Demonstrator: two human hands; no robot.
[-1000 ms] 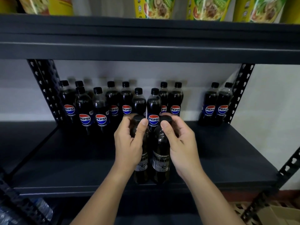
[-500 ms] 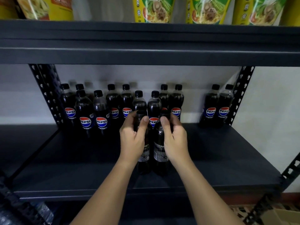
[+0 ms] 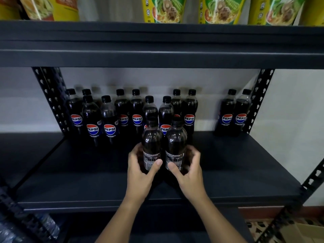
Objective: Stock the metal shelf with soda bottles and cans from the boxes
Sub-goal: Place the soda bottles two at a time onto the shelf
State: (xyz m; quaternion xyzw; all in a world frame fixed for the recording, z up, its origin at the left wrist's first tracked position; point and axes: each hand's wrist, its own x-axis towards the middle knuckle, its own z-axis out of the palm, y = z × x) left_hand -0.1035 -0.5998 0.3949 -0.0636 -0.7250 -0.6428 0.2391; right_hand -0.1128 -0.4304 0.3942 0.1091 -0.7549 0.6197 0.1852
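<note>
Two soda bottles stand upright side by side on the metal shelf, about midway along its width and between its front edge and the rows already stocked at the back: the left bottle and the right bottle, touching or nearly so, caps up and long axes vertical, their back labels turned toward the camera. Each has its own grip low on the body. The left hand curls round the outer left side of the left bottle, thumb laid across the label; the right hand does the same on the outer right side of the right bottle. So each bottle lies just inward of its hand, and most of its height rises above the fingers. The move ahead likely turns on the gap behind: the nearest stocked bottles stand directly beyond the pair, toward the back edge, and the held caps overlap their labels in this view, so I judge only a short push straight back is left before they meet. Neither hand is nearer; they sit level. Further out, more bottles fill the back left part of the shelf, and a separate pair of bottles stands at the back right corner beside the upright post. Yellow packets line the shelf above.
</note>
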